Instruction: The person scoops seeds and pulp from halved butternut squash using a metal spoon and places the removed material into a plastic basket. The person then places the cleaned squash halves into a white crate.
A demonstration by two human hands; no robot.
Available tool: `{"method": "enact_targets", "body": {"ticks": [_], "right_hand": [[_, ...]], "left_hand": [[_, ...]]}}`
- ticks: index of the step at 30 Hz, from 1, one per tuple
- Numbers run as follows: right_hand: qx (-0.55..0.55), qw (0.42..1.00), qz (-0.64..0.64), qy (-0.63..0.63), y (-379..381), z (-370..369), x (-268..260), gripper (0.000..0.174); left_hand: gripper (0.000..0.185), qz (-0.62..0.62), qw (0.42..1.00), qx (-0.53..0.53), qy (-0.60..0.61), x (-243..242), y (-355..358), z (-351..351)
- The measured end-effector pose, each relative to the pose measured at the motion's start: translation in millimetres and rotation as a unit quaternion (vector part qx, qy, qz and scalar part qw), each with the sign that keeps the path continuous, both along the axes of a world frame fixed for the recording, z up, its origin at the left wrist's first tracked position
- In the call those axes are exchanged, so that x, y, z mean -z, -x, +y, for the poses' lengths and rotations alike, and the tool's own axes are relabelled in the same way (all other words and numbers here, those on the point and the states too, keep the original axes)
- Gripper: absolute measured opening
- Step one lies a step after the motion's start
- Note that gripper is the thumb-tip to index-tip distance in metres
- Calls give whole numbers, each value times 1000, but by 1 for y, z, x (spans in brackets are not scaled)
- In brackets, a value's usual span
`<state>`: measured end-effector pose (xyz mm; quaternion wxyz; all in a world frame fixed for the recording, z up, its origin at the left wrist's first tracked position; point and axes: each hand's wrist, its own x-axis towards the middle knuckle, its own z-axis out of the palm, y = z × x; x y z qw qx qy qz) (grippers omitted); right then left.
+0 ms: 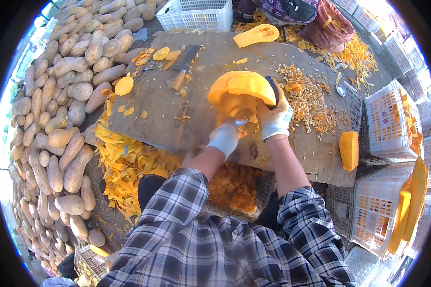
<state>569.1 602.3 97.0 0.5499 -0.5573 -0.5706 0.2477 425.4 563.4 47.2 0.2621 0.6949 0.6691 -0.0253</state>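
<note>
A peeled, hollowed piece of butternut-type pumpkin (237, 80) is held over a worn wooden board (158, 118). My right hand (277, 114), in a white glove with a dark part, grips its right side. My left hand (223, 138), gloved in white and slightly blurred, is closed at the pumpkin's lower edge. It holds a metal spoon (242, 117) whose shiny bowl shows by the hollow; the handle is hidden. Below the hands, a crate of orange pulp (233, 188) stands between my knees. A heap of pumpkin seeds (305, 97) lies right of the pumpkin.
A cleaver (186, 59), a peeled pumpkin half (256, 35) and a peeled chunk (348, 150) lie on the board. Peelings (129, 168) fill the lower left. Whole pumpkins (70, 64) cover the left ground. Crates of cut pumpkin (384, 118) stand right; another person (283, 9) sits beyond.
</note>
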Motion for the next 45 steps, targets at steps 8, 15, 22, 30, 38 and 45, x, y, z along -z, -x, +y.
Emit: {"method": "enact_targets", "body": {"ticks": [8,15,22,30,38,45], "right_hand": [[3,1000,22,-13,-3,10,10,52],[-8,999,51,5,-4,8,11,60],[16,999,-13,-30,-1,12,16,55],[21,996,84,15,-8,14,5,55],[71,954,290,35,-47,27,9,45],[145,933,326,56,-74,36,25,38]], "left_hand": [[40,65,997,33,-4,18,22,-13],[32,-113,967,-229,-16,-11,-22,17],[52,56,985,-108,119,7,-10,22],[44,126,986,-18,105,2,-2,21],[36,138,988,-10,64,9,20,14],[36,79,997,20,-14,-6,12,20]]}}
